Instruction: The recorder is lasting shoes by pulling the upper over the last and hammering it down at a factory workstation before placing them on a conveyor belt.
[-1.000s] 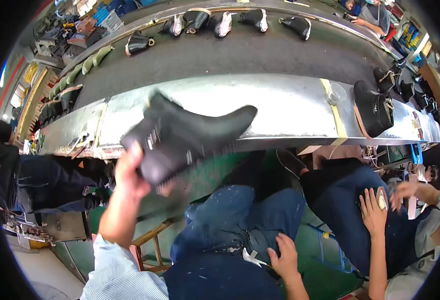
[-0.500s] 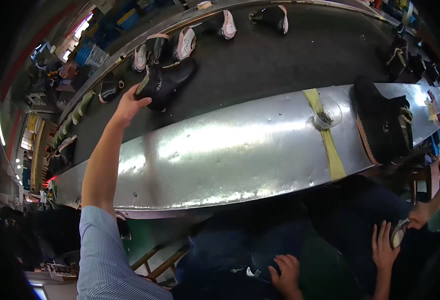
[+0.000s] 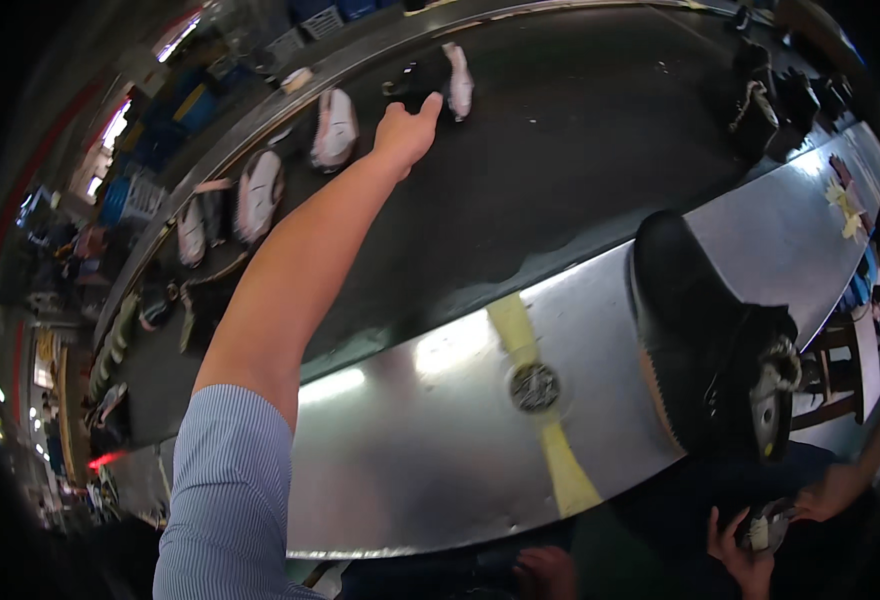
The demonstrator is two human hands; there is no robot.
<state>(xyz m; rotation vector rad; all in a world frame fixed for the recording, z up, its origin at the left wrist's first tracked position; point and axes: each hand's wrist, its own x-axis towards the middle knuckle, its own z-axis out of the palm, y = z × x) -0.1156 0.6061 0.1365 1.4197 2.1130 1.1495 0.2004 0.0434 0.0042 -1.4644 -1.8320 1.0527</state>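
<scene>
One left hand (image 3: 405, 137): digits parted at black, pale-soled boot (image 3: 459, 85) on dark belt (image 3: 580, 130); grip unclear.
Right hand (image 3: 546, 571): fingers indistinct.
Silver metal ledge (image 3: 390, 470): tall black boot (image 3: 685, 310), round cup (image 3: 535, 388) on yellow strip (image 3: 566, 470).

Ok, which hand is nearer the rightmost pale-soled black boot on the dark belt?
Left. The left hand is at the boot; the right hand is on the near side of the shiny metal ledge.
</scene>
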